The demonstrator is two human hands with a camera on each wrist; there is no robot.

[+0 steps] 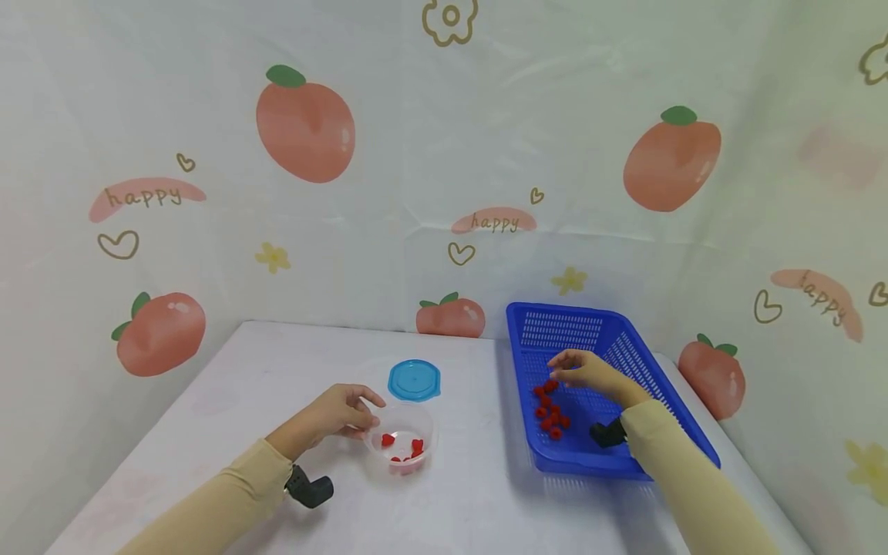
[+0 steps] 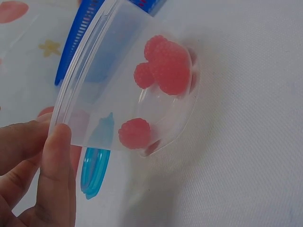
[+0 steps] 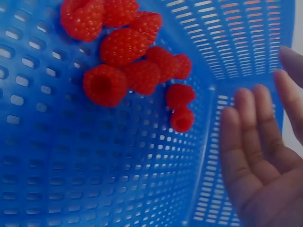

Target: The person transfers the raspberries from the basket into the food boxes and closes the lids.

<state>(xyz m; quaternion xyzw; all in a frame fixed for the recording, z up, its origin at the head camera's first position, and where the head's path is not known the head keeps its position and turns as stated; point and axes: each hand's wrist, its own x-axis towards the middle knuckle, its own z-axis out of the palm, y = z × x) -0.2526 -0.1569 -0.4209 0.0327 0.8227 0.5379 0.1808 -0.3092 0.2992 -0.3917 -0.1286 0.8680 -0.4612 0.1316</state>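
My left hand (image 1: 340, 412) pinches the rim of a clear plastic tub (image 2: 118, 42) between thumb and fingers. Several red raspberries (image 2: 170, 68) lie on the tub's bottom, which rests on the table. Over on the right, my right hand (image 1: 588, 374) hovers inside a blue perforated basket (image 1: 569, 308), above its floor. In the right wrist view its fingers (image 3: 253, 127) are fairly straight, with nothing held, and apart from the fruit. A loose cluster of raspberries (image 3: 142, 75) lies on the basket's floor, along its left side as the head view shows it.
A round blue lid (image 1: 414, 380) lies on the white table (image 1: 465, 486) just behind the tub. A curtain (image 1: 375, 193) printed with fruit and the word "happy" hangs behind and beside the table. Black wrist cameras (image 1: 310, 489) sit under both wrists.
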